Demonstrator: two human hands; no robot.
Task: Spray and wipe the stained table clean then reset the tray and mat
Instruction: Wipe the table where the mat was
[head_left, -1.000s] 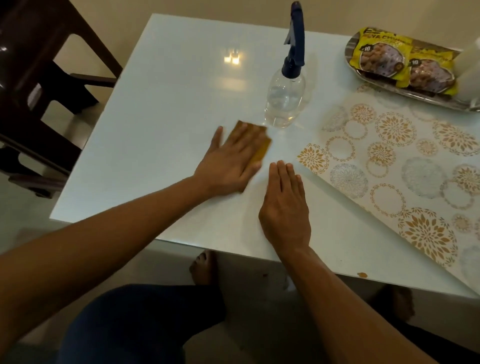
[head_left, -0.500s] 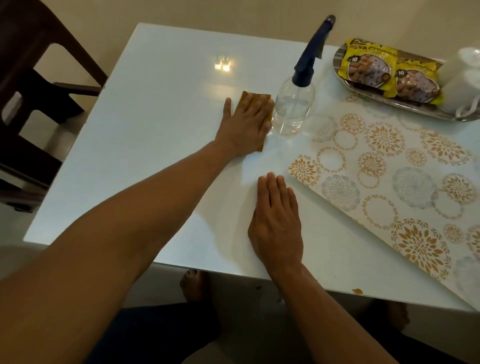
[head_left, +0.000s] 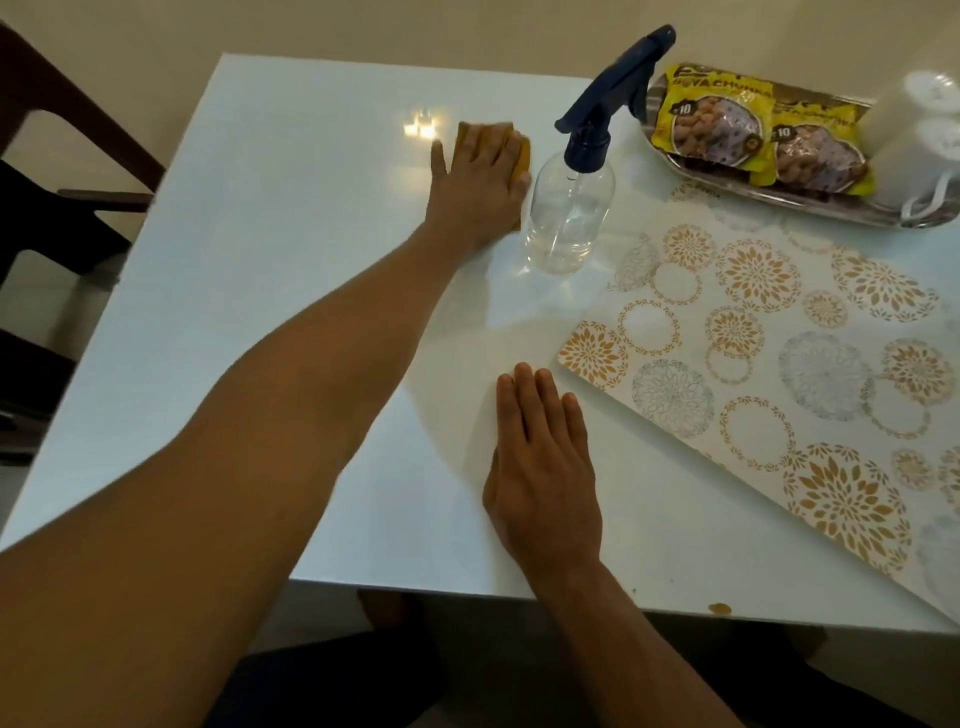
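Observation:
My left hand (head_left: 480, 182) lies flat with straight fingers on a yellow-brown cloth (head_left: 161, 156) far out on the white table (head_left: 291, 249), just left of the clear spray bottle (head_left: 571, 218) with its dark blue trigger head. My right hand (head_left: 545, 462) rests flat and open on the table near the front edge, beside the corner of the patterned mat (head_left: 779, 374). The mat lies askew at the right. A metal tray (head_left: 919, 221) at the back right holds two yellow snack packets (head_left: 711, 124).
A white roll or container (head_left: 914, 140) stands at the tray's right end. A small brown stain (head_left: 719, 608) sits at the table's front edge. A dark wooden chair (head_left: 62, 171) stands to the left of the table. My knees are below the front edge.
My left hand has slid the cloth away from me across the table, from near the right hand to beside the spray bottle's top. The right hand stayed flat in place.

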